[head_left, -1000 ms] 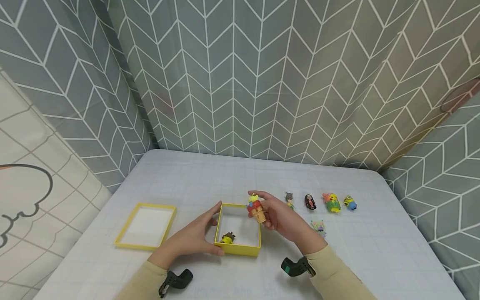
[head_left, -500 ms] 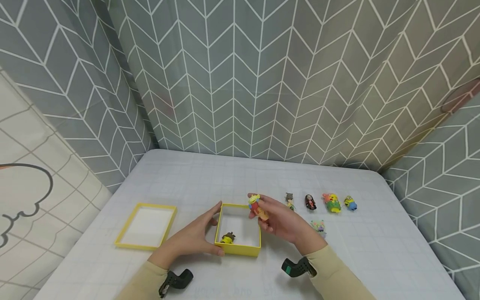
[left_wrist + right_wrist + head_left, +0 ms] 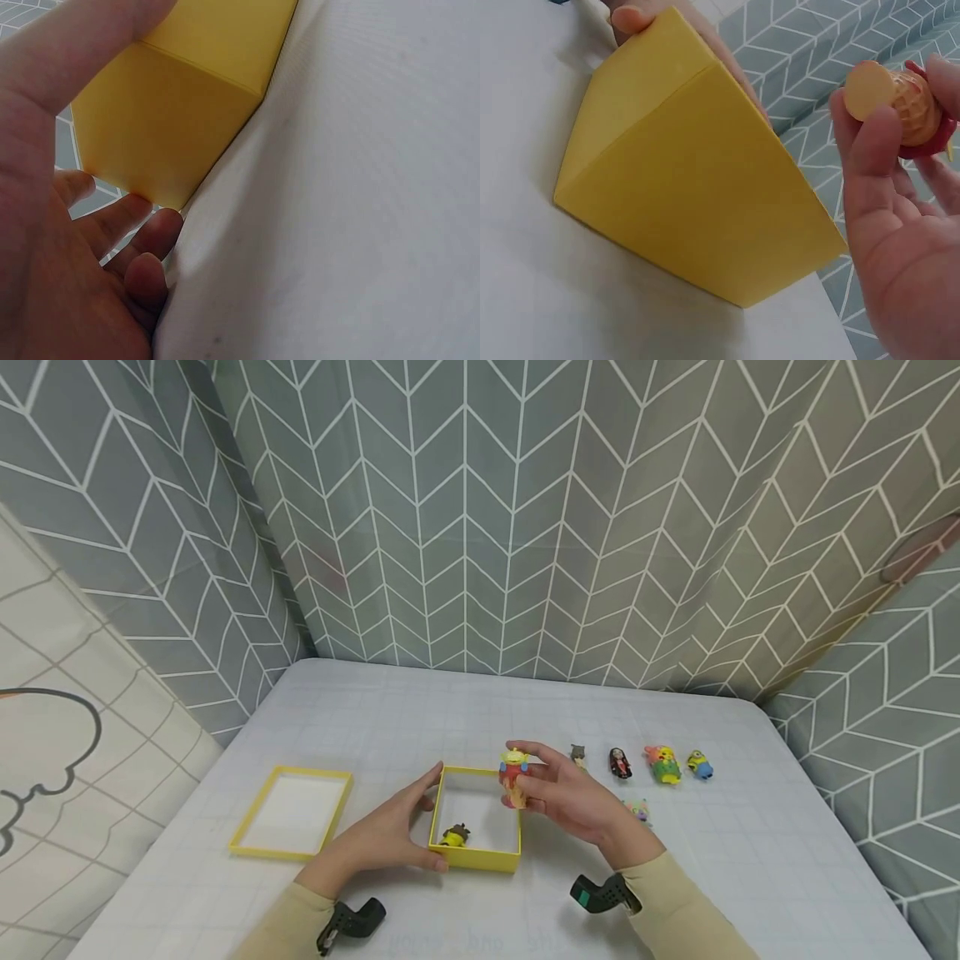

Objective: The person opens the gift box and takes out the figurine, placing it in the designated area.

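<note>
A yellow open box (image 3: 475, 858) with a white inside stands on the table, a small yellow-and-brown toy figure (image 3: 454, 836) lying in its near left corner. My left hand (image 3: 401, 831) grips the box's left side, thumb on the front face and fingers toward the back; the left wrist view shows fingertips against the yellow wall (image 3: 165, 120). Above the box's right edge, my right hand (image 3: 566, 797) holds a toy figure (image 3: 513, 768) with a yellow head, red middle and waffle-cone base. In the right wrist view fingers pinch that cone (image 3: 911, 112), its flat underside toward the camera.
The yellow-rimmed box lid (image 3: 292, 814) lies at the left. Right of my hand are several toy figures: a black-haired one (image 3: 619, 764), a green-and-pink one (image 3: 663, 766), a blue-and-yellow one (image 3: 701, 766). Two more, one grey-topped (image 3: 577, 755) and one pastel (image 3: 639, 811), are partly hidden by the hand.
My right hand has turned the cone figure more upright, its front now toward the head camera, and shifted slightly right. The left hand and box have stayed put.
</note>
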Demonstrator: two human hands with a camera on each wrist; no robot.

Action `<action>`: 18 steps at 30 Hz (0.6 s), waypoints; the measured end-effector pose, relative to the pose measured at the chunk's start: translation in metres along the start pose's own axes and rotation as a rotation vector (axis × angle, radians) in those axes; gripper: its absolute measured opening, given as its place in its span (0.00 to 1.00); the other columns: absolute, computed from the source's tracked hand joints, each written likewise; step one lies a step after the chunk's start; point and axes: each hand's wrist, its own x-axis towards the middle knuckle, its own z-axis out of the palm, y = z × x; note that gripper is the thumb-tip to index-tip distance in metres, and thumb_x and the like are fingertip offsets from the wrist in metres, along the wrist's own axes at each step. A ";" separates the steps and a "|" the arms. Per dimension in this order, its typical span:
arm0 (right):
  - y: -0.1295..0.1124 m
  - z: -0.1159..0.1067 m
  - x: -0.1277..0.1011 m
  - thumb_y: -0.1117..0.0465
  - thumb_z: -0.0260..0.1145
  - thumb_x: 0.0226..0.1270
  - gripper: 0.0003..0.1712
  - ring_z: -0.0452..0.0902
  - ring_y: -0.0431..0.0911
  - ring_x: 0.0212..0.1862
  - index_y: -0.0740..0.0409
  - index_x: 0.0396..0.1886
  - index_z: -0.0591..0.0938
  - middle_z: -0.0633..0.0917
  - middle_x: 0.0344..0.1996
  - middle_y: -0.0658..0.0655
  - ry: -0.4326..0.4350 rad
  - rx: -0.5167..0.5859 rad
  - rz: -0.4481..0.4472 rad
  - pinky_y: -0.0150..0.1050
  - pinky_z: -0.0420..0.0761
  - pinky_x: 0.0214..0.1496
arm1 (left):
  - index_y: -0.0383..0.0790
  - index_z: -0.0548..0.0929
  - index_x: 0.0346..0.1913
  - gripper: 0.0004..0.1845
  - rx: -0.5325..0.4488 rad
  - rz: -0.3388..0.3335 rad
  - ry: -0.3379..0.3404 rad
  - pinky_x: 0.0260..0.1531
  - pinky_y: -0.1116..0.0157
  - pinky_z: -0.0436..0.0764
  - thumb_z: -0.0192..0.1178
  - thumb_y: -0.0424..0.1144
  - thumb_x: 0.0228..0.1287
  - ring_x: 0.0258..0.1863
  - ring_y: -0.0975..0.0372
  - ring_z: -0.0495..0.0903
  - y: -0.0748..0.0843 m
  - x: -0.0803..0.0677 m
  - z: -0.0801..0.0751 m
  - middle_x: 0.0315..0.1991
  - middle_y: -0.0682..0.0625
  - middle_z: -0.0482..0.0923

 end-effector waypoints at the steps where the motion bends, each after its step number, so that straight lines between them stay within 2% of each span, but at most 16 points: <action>1: 0.000 0.000 0.000 0.59 0.69 0.68 0.39 0.75 0.60 0.59 0.48 0.75 0.62 0.75 0.60 0.67 0.003 -0.019 -0.005 0.45 0.78 0.56 | 0.56 0.46 0.80 0.74 -0.001 0.001 0.000 0.64 0.50 0.66 0.81 0.65 0.29 0.58 0.64 0.69 0.000 0.000 0.000 0.74 0.61 0.55; 4: 0.000 -0.001 -0.001 0.56 0.68 0.69 0.37 0.79 0.57 0.54 0.44 0.74 0.63 0.77 0.59 0.65 0.013 -0.065 -0.014 0.46 0.79 0.55 | 0.56 0.45 0.80 0.74 -0.003 0.002 -0.003 0.63 0.50 0.66 0.81 0.65 0.29 0.58 0.64 0.69 0.000 0.000 0.000 0.75 0.61 0.55; 8: 0.001 -0.002 -0.001 0.55 0.67 0.69 0.34 0.79 0.58 0.55 0.44 0.72 0.66 0.75 0.59 0.65 0.026 -0.102 -0.037 0.49 0.78 0.56 | 0.56 0.45 0.80 0.74 -0.003 0.005 -0.006 0.63 0.50 0.66 0.80 0.65 0.29 0.58 0.64 0.69 -0.001 0.000 0.000 0.75 0.61 0.54; 13: 0.002 -0.005 0.000 0.63 0.74 0.62 0.39 0.79 0.58 0.55 0.47 0.71 0.68 0.74 0.61 0.64 0.068 -0.169 -0.079 0.46 0.79 0.56 | 0.56 0.45 0.80 0.74 -0.001 0.012 -0.004 0.63 0.51 0.67 0.80 0.65 0.29 0.58 0.65 0.69 -0.002 0.001 0.000 0.74 0.63 0.54; 18: 0.003 -0.008 -0.001 0.72 0.75 0.56 0.45 0.80 0.57 0.55 0.48 0.72 0.66 0.75 0.61 0.64 0.043 -0.182 -0.097 0.45 0.78 0.56 | 0.55 0.45 0.80 0.74 -0.001 0.016 -0.003 0.63 0.50 0.66 0.81 0.65 0.29 0.58 0.64 0.69 -0.003 0.001 0.001 0.75 0.62 0.54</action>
